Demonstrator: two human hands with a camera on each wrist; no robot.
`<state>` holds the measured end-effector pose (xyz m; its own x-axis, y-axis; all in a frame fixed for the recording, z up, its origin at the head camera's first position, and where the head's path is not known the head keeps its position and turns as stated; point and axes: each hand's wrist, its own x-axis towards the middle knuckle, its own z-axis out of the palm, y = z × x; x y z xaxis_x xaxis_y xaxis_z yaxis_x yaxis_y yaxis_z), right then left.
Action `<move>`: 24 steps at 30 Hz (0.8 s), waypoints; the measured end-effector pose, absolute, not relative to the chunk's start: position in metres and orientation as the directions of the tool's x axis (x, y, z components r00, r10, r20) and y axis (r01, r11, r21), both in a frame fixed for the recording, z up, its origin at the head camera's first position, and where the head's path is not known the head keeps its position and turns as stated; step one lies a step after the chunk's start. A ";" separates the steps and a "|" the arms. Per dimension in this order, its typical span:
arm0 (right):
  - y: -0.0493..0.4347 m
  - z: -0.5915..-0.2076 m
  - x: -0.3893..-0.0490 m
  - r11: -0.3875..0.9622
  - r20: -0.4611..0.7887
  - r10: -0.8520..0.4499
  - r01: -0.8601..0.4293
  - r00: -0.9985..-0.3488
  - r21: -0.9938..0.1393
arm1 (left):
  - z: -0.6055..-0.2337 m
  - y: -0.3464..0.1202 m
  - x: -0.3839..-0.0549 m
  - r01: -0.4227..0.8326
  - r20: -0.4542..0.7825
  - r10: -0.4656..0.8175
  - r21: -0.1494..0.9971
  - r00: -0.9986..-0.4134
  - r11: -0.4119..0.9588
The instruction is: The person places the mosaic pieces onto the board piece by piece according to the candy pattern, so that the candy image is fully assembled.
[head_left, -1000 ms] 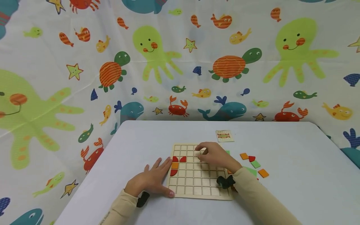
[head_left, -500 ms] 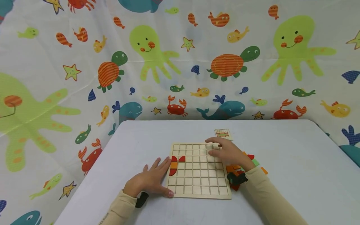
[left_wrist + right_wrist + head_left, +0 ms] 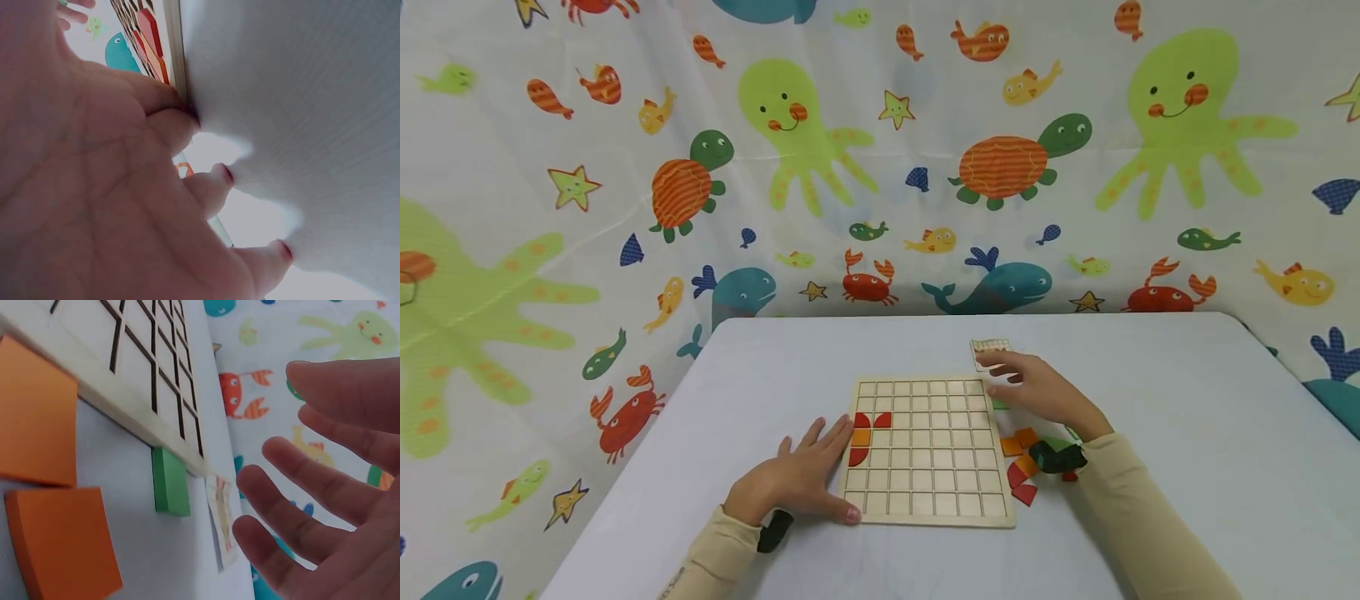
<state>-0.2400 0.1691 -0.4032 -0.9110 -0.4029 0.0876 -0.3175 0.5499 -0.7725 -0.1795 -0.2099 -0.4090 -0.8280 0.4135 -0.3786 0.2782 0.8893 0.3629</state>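
Note:
A wooden grid board (image 3: 934, 481) lies flat on the white table, with red quarter-round pieces (image 3: 883, 420) and an orange square piece (image 3: 861, 437) in cells along its left side. My left hand (image 3: 801, 479) rests with spread fingers against the board's left edge, fingertips on the tabletop in the left wrist view. Above the board's far right corner hovers my right hand (image 3: 1045, 390), its fingers extended and holding nothing. Beneath that hand lie a green piece (image 3: 170, 482) and, farther back, a small pattern card (image 3: 988, 344), which the fingers partly cover in the head view.
Right of the board is a loose pile of orange squares (image 3: 1012, 447), red pieces (image 3: 1025, 494) and green pieces, partly hidden by the right wrist. The white table (image 3: 775, 358) ends at a patterned sea-animal cloth (image 3: 850, 125) behind.
My right hand has moved from above the board to the right and away, toward the card, uncovering the grid and some loose pieces. My left hand stays at the board's edge.

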 end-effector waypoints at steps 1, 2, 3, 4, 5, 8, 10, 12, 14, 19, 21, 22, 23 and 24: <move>0.171 -0.403 -0.241 0.558 0.071 -0.395 -0.301 -0.916 -0.773 | -0.409 -0.210 -0.180 0.277 -0.379 0.412 0.363 -0.828 0.890; 0.172 -0.403 -0.241 0.564 0.056 -0.387 -0.284 -0.920 -0.775 | -0.409 -0.210 -0.180 0.277 -0.378 0.412 0.363 -0.829 0.890; 0.173 -0.403 -0.242 0.570 0.041 -0.379 -0.268 -0.924 -0.777 | -0.408 -0.210 -0.180 0.277 -0.377 0.412 0.364 -0.829 0.890; 0.175 -0.403 -0.243 0.577 0.023 -0.371 -0.251 -0.928 -0.777 | -0.408 -0.209 -0.180 0.277 -0.376 0.412 0.363 -0.830 0.889; 0.176 -0.402 -0.244 0.585 0.004 -0.363 -0.231 -0.932 -0.777 | -0.408 -0.209 -0.180 0.278 -0.374 0.413 0.363 -0.831 0.889; 0.180 -0.402 -0.245 0.603 -0.034 -0.350 -0.197 -0.936 -0.773 | -0.407 -0.209 -0.181 0.283 -0.369 0.416 0.363 -0.831 0.888; 0.183 -0.402 -0.246 0.615 -0.042 -0.352 -0.197 -0.935 -0.764 | -0.407 -0.210 -0.181 0.288 -0.366 0.420 0.365 -0.830 0.885; 0.187 -0.403 -0.247 0.622 -0.041 -0.358 -0.205 -0.933 -0.756 | -0.407 -0.210 -0.181 0.292 -0.363 0.425 0.366 -0.830 0.884; 0.189 -0.404 -0.248 0.629 -0.049 -0.359 -0.203 -0.932 -0.750 | -0.406 -0.210 -0.181 0.295 -0.362 0.427 0.366 -0.829 0.883; 0.192 -0.409 -0.251 0.660 -0.108 -0.338 -0.154 -0.935 -0.735 | -0.406 -0.210 -0.181 0.287 -0.373 0.422 0.366 -0.827 0.885; 0.191 -0.411 -0.251 0.672 -0.118 -0.336 -0.150 -0.935 -0.725 | -0.407 -0.210 -0.181 0.281 -0.381 0.417 0.364 -0.825 0.888; 0.191 -0.413 -0.251 0.676 -0.121 -0.334 -0.149 -0.935 -0.722 | -0.408 -0.210 -0.181 0.280 -0.384 0.416 0.363 -0.824 0.889; 0.190 -0.414 -0.251 0.683 -0.120 -0.333 -0.152 -0.935 -0.714 | -0.408 -0.210 -0.182 0.279 -0.386 0.415 0.362 -0.824 0.890; 0.189 -0.415 -0.252 0.688 -0.117 -0.335 -0.157 -0.935 -0.709 | -0.409 -0.210 -0.182 0.277 -0.387 0.414 0.362 -0.824 0.890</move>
